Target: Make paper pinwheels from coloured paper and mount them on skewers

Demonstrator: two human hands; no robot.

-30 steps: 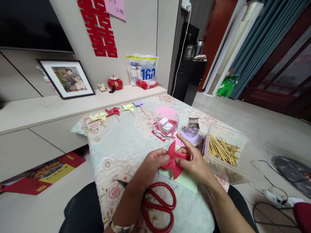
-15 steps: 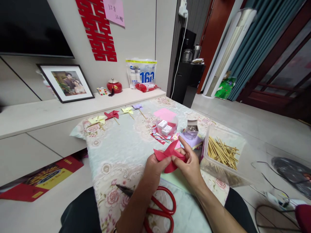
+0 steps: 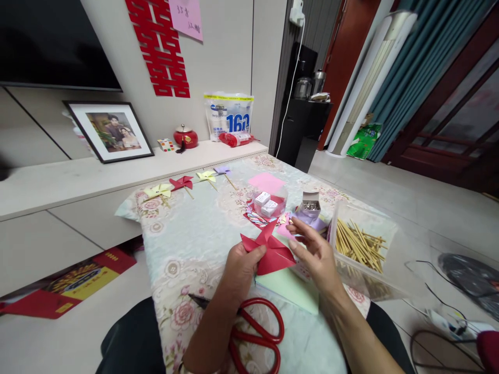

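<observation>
My left hand pinches a folded red paper pinwheel just above the table. My right hand has come off the paper and hovers to its right with fingers spread, close to a small open box of pins. Under both hands lies a pale green sheet. Red-handled scissors lie on the flowered tablecloth beneath my left forearm.
A clear tub of wooden sticks stands at the right. A round clear box sits on coloured paper with a pink sheet behind. Several finished pinwheels line the far table edge. A framed photo leans on the low cabinet.
My right hand has let go of the red pinwheel and moved right, fingers opening. My left hand keeps the paper, now tilted with its points toward the upper left.
</observation>
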